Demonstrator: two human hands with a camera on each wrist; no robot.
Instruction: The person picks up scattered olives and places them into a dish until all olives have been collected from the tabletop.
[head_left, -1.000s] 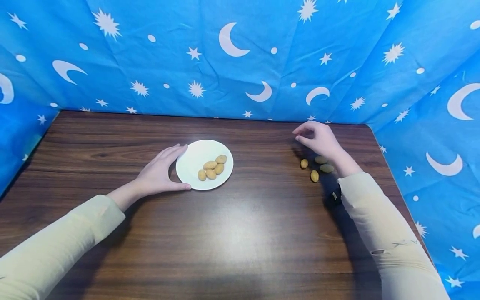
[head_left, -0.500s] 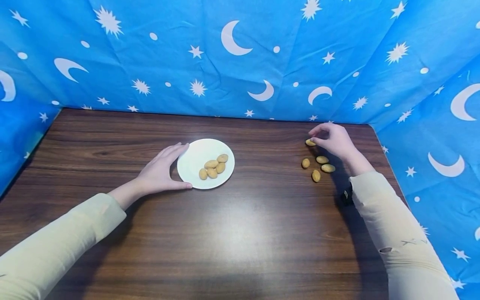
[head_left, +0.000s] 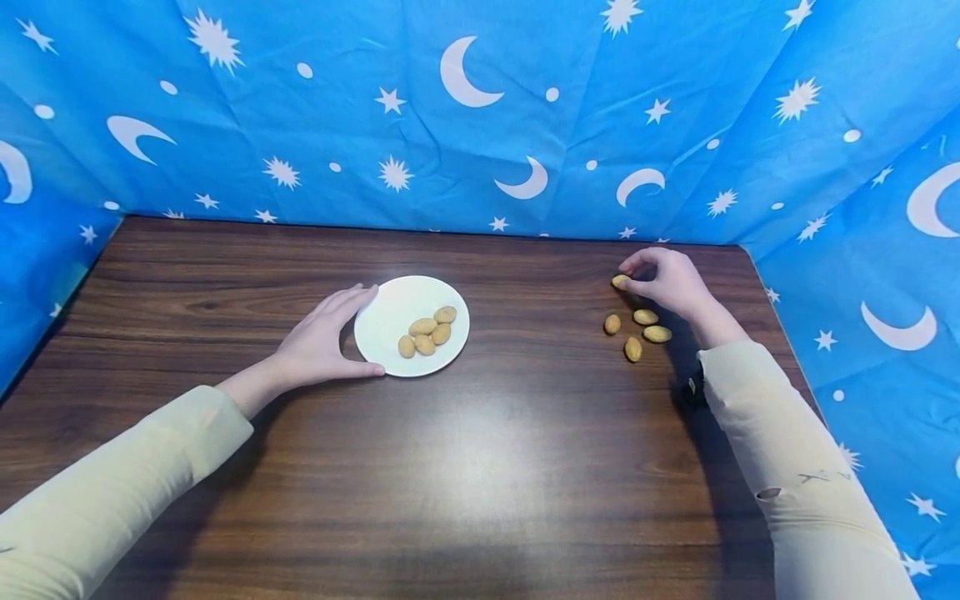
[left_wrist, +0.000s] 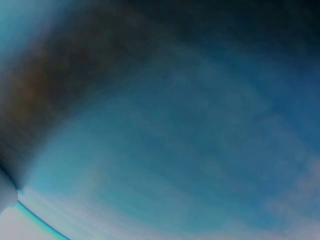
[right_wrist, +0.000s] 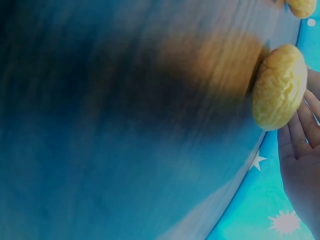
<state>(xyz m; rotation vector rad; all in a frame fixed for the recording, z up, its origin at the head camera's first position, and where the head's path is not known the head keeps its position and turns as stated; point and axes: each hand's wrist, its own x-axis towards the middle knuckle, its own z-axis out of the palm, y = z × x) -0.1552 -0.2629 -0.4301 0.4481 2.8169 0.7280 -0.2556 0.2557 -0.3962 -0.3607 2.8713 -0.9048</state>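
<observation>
My left hand (head_left: 318,340) spans the left side of a white round plate (head_left: 378,321), thumb at its near rim and fingers at its far rim. Several wrinkled yellow-brown oval fruits (head_left: 423,327) lie clustered on the plate's right half. At the far right, my right hand (head_left: 667,282) pinches another such fruit (head_left: 620,282) at thumb and fingertips, low over the table. Several more lie loose just nearer, among them one fruit (head_left: 645,317). In the right wrist view one wrinkled fruit (right_wrist: 280,87) shows large beside the hand (right_wrist: 305,155); the fingertips are hidden.
The brown wood-grain table (head_left: 465,467) ends at a blue cloth (head_left: 337,108) with white moons and stars along the back and sides. A black strap (head_left: 695,387) shows under the right cuff. The left wrist view is mostly blurred.
Over the first half second my right hand shifted right, and a fruit came into sight at its fingertips. Since then it has hardly moved. My left hand has stayed at the plate.
</observation>
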